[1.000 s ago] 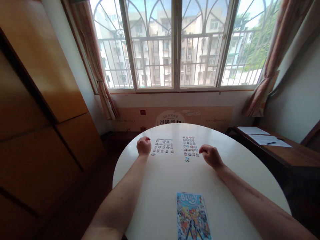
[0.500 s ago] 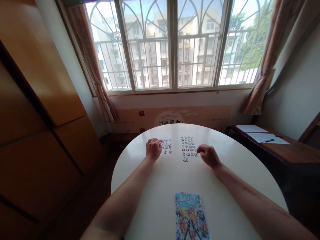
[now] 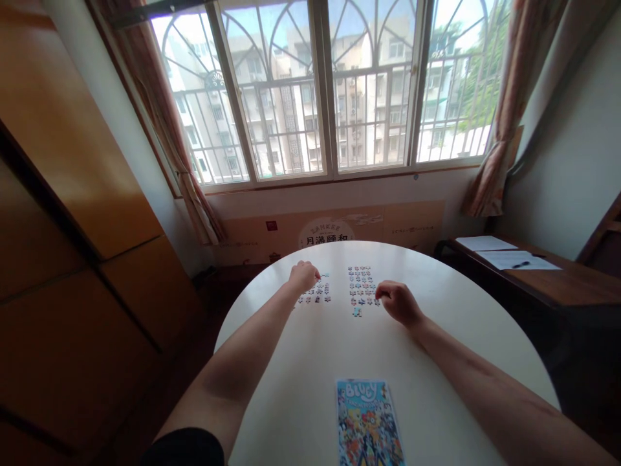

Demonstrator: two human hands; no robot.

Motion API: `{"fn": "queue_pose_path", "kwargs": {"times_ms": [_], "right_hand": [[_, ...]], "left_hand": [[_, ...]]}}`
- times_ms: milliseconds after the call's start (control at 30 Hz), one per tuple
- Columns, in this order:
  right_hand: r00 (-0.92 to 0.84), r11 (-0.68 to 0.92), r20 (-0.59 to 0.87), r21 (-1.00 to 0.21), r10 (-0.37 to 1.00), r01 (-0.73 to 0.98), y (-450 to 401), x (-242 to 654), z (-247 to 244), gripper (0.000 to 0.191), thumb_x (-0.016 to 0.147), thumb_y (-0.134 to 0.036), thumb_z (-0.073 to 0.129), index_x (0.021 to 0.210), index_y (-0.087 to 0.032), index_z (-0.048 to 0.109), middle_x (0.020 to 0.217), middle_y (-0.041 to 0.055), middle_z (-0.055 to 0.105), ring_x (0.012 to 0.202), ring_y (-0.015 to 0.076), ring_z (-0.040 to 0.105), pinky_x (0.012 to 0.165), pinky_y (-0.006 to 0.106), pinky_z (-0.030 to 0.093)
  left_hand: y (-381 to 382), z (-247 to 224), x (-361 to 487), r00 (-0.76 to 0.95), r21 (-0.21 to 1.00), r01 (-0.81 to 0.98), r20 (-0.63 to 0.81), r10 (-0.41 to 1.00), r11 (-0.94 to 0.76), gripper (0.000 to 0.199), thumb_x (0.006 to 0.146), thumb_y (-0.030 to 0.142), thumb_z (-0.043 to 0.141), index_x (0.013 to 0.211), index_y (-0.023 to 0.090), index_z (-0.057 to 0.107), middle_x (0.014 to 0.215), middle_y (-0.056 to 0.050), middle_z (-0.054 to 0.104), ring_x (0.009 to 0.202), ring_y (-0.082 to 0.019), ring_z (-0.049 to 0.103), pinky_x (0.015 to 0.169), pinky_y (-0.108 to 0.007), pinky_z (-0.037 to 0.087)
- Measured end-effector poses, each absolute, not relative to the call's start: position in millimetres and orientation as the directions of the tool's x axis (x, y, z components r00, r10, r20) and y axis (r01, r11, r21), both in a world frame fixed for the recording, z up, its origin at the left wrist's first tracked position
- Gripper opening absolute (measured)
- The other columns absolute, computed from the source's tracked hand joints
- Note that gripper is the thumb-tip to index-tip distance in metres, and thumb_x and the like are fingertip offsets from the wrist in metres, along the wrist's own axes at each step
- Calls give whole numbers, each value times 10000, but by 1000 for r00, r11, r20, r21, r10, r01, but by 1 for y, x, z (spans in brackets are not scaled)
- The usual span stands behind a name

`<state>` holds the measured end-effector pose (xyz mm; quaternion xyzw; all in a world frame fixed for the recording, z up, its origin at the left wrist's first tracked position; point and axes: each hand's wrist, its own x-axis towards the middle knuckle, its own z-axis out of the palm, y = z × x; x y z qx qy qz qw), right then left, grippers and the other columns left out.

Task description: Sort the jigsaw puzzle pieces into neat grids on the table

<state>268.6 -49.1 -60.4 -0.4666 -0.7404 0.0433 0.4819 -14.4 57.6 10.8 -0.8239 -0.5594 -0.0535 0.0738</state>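
Note:
Small jigsaw puzzle pieces lie in rows in two groups on the white round table [image 3: 310, 395]. My left hand [image 3: 303, 277] is over the upper part of the left group of puzzle pieces [image 3: 319, 291], covering some of them. Its fingers are bent down and together; what they pinch, if anything, is hidden. At the lower right edge of the right group of puzzle pieces [image 3: 359, 279] rests my right hand [image 3: 398, 303], curled closed, its palm out of sight. One joined bit of puzzle [image 3: 357, 312] lies just below that group.
A colourful Bluey picture sheet [image 3: 369, 421] lies near the table's front edge. Right of the table, a dark wooden bench [image 3: 577, 281] bears white papers [image 3: 514, 259] and a dark pen. A printed carton panel [image 3: 233, 236] stands beyond the table, under the barred window.
My left hand has moved forward and slightly right over the left group, uncovering lower pieces. My right hand stays by the right group. The view has tilted and shifted slightly.

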Motion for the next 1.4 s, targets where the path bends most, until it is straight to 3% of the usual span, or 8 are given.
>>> {"fn": "queue_pose_path", "kwargs": {"times_ms": [200, 933, 1233, 1400], "right_hand": [[-106, 566, 668, -522, 736, 638, -50, 267, -58, 275, 647, -27, 433, 594, -198, 642, 671, 13, 663, 661, 162, 609, 668, 256, 440], [-137, 564, 651, -510, 746, 650, -51, 265, -58, 259, 653, -30, 449, 611, -198, 642, 697, 19, 669, 682, 168, 608, 689, 264, 440], [-148, 553, 645, -487, 749, 676, -53, 264, -53, 273, 655, -18, 454, 610, -197, 655, 704, 21, 676, 683, 164, 610, 682, 256, 440], [-182, 564, 647, -452, 741, 691, -56, 264, -51, 274, 678, -22, 459, 623, -203, 657, 722, 17, 682, 686, 158, 612, 672, 245, 437]], "left_hand": [[65, 6, -3, 429, -99, 903, 125, 895, -419, 176, 812, 230, 653, 914, 286, 785, 1054, -66, 682, 1035, -247, 536, 895, -346, 450], [80, 3, 4, 391, -125, 910, -47, 919, -394, 167, 768, 241, 687, 896, 281, 786, 1039, -65, 703, 1077, -267, 539, 891, -341, 481], [94, 21, 3, 427, -82, 890, -203, 881, -449, 201, 685, 327, 778, 876, 265, 779, 1005, -43, 721, 1018, -226, 599, 881, -285, 483], [96, 35, -6, 460, 9, 882, -236, 856, -472, 193, 697, 319, 755, 869, 233, 767, 948, -23, 733, 868, -172, 643, 787, -235, 491]]}}
